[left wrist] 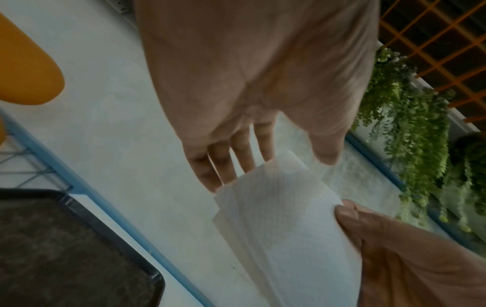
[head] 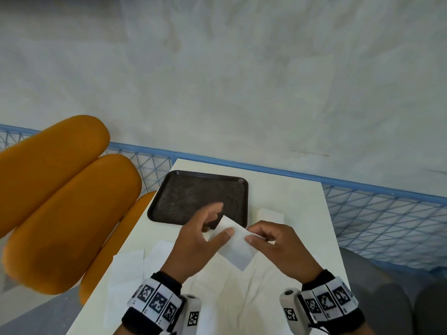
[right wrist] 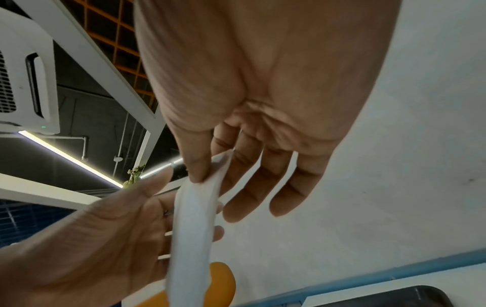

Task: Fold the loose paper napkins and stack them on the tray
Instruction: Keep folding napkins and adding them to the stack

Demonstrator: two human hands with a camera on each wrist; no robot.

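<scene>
While both hands work above the white table (head: 302, 197), the head view shows the folded napkin (head: 235, 247) held in the air between them, just short of the dark tray (head: 193, 189), which carries no napkins yet. The left hand (head: 200, 235) has its thumb laid on the paper's top with fingers beneath; the right hand (head: 278, 243) pinches the other end. Loose napkins (head: 130, 269) lie flat near the table's front edge, and another folded piece (head: 271, 215) sits right of the tray.

From the left wrist, the left hand's fingers (left wrist: 231, 157) reach straight behind the napkin's layered edge (left wrist: 276, 207) — supporting more than gripping.

From the right wrist, the thumb (right wrist: 196, 157) and forefinger clamp the bowed strip (right wrist: 193, 224).

The layers look loosely aligned; if either pinch slackens during transfer, the fold could spring open or land skewed — soft paper holds creases poorly.
</scene>
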